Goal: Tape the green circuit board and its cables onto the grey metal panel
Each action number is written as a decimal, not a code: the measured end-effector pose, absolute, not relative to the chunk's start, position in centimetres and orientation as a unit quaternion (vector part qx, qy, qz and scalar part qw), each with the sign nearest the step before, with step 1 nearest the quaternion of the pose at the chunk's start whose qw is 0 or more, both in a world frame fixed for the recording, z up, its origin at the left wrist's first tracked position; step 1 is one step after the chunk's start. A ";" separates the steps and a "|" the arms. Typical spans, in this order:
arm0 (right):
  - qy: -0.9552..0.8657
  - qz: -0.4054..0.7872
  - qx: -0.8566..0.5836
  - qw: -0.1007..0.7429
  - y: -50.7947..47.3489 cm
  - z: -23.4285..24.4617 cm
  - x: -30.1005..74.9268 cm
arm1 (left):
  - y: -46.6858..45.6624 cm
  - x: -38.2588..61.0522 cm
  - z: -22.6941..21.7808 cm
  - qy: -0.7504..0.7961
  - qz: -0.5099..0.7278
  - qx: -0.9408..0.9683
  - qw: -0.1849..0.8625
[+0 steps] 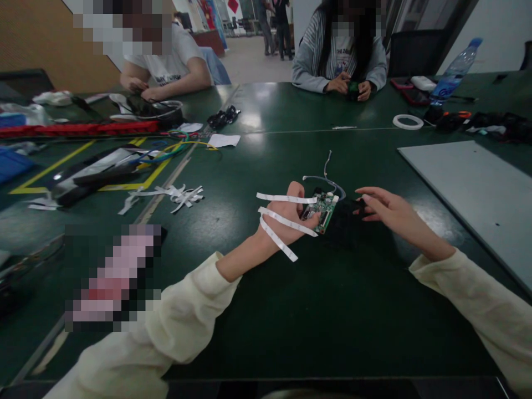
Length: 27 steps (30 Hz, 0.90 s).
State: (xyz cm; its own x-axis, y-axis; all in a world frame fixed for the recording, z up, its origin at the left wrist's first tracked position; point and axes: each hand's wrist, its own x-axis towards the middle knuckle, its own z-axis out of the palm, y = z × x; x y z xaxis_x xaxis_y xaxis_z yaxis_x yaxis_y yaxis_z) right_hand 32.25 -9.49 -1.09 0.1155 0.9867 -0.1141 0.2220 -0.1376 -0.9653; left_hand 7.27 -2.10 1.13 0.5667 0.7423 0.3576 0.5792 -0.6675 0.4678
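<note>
My left hand (286,217) is closed on a green circuit board (327,208), with the thumb lying over its face. Thin grey wires (328,180) run from the board's far edge and curl over the table. Several white paper-like strips (279,239) lie across the back of this hand, their ends sticking out. A black item (343,221) sits against the board's right side; its shape is lost in the dark. To the right of it, my right hand (380,206) pinches a small dark piece between thumb and fingers, too dark to name.
More white strips (183,195) lie in a heap on the left, near a phone (118,271). At right rests a grey panel (469,188), with a white tape roll (408,122) and a water bottle (455,75) beyond. Two people sit across the table.
</note>
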 end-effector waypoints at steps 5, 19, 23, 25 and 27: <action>-0.374 0.642 -0.472 0.474 -10.4 -0.7 29.3 | -2.5 7.3 1.8 0.399 0.316 0.854 0.109; -0.407 0.660 -0.475 0.416 -11.0 0.2 29.4 | -0.8 6.9 3.8 0.306 0.423 0.836 0.170; -0.424 0.729 -0.412 0.344 -11.5 0.8 29.1 | -1.0 7.1 4.3 0.242 0.362 0.857 0.276; -0.432 0.739 -0.406 0.321 -11.6 0.9 29.0 | -1.5 7.3 4.1 0.211 0.265 0.872 0.352; -0.432 0.733 -0.424 0.310 -11.7 0.7 28.9 | -2.1 7.5 3.6 0.199 0.160 0.865 0.432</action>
